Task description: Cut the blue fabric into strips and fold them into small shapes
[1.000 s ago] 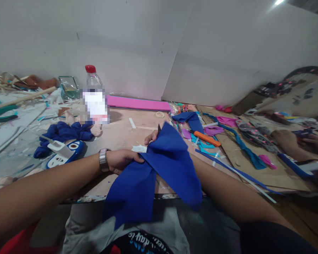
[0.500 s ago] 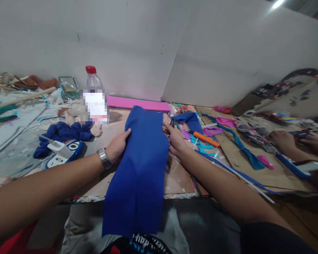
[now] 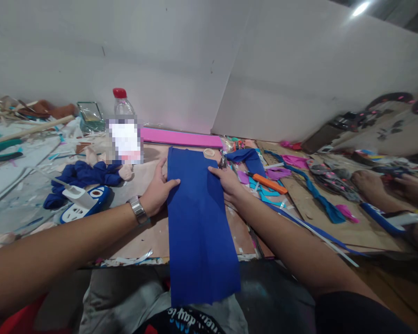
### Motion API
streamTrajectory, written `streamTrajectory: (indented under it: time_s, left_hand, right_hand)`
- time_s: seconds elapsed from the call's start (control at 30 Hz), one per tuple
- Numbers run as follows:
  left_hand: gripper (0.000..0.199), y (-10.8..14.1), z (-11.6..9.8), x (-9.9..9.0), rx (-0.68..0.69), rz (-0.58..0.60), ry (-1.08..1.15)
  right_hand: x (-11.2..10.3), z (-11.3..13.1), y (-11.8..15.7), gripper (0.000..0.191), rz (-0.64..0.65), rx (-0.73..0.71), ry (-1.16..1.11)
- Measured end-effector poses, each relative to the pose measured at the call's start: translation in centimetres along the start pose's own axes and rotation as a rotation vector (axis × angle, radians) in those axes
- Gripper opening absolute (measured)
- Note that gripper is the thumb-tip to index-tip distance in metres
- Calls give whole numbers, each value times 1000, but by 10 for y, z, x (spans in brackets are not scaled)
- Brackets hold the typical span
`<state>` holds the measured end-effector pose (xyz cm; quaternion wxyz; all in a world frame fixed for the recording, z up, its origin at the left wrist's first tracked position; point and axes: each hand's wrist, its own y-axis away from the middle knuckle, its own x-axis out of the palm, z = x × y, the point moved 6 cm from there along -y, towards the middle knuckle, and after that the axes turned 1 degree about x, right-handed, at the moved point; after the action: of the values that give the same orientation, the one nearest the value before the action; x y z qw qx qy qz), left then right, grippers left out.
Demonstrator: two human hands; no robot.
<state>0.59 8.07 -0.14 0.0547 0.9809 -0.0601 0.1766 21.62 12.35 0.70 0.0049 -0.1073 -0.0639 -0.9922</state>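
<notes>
Scraps crowd the worktable [image 3: 153, 243] beneath a pale wall [image 3: 125, 55]. Past its near edge extends a blue fabric strip [image 3: 197, 218], side edges pinched by the left hand [image 3: 156, 190] and right hand [image 3: 231, 183]: apparently straightening, next calling for even tension.

Left fingers [image 3: 173, 183] and right fingers [image 3: 215, 172] hold blue cloth [image 3: 200, 222].

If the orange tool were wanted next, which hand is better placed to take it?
Probably the right hand: the orange tool lies near it, on the same side of the blue cloth, while the left hand is at the opposite edge. Both touch the cloth, so either must let go first.
</notes>
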Motion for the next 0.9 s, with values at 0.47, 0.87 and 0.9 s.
streamTrajectory:
  time_s: [0.47, 0.87, 0.9]
  left_hand:
    - [85, -12, 8, -9, 39, -7, -145]
    - [45, -8, -2, -2, 137, 63, -193]
    - [43, -7, -3, -1, 152, 70, -204]
  right_hand:
    - [-16, 6, -19, 62, -54, -163, 227]
    - [-10, 20, -11, 79, 3, -327, 501]
    - [-11, 16, -14, 74, 16, -291, 526]
